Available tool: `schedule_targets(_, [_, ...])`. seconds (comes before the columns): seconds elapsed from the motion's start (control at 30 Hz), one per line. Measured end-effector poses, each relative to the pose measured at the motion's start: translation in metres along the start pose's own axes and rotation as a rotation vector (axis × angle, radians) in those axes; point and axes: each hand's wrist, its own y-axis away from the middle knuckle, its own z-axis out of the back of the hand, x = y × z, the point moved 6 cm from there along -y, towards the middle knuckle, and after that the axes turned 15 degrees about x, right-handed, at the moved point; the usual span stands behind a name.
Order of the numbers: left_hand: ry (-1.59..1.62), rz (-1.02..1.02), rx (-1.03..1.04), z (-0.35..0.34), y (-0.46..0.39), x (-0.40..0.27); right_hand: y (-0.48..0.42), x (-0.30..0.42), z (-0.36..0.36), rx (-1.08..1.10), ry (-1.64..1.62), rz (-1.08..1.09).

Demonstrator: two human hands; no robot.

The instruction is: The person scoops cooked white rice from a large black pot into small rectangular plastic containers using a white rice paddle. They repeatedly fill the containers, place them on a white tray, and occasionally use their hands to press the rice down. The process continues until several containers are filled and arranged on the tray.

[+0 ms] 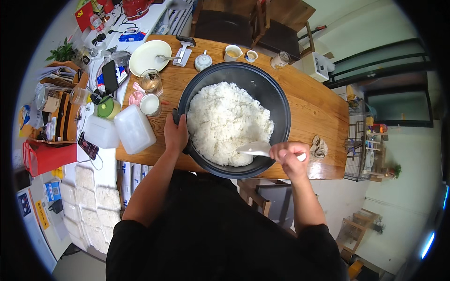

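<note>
A large dark round pot [283,116] stands on the wooden table [316,112], with a big mound of cooked white rice [228,123] in it. At the pot's left side, my left hand [175,133] grips its dark handle [175,117]. My right hand [290,158] is closed around the handle of a white rice paddle [256,148], over the pot's lower right rim. The paddle's blade points left and touches the lower right part of the rice; its tip may be slightly sunk in.
Two translucent plastic containers [135,129] lie left of the pot, near a glass jug [151,82] and a white cup [150,105]. Beyond stand an oval plate [149,52], a small teapot [203,61] and cups. Rice-filled trays [96,210] sit at lower left. Crumpled paper [319,146] lies at right.
</note>
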Motion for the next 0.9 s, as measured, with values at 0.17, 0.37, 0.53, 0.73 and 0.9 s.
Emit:
schedule_targets(0.17, [-0.098, -0.065, -0.059, -0.005, 0.003, -0.012, 0.022, -0.111, 0.018, 0.054, -0.003, -0.223])
schedule_targets(0.37, [-0.036, -0.037, -0.093, -0.003, 0.001, -0.008, 0.017, -0.022, 0.011, 0.121, 0.1, -0.074])
schedule_targets(0.53, [0.004, -0.099, -0.094, -0.006, 0.006, 0.001, 0.023, -0.088, 0.026, 0.02, 0.326, -0.271])
schedule_targets(0.73, [0.076, -0.002, -0.119, -0.027, 0.024, 0.005, 0.011, -0.014, 0.043, -0.136, 0.063, 0.013])
schedule_targets(0.9, [0.156, 0.036, -0.039, -0.023, 0.034, -0.018, -0.004, -0.089, 0.072, -0.465, -0.051, -0.075])
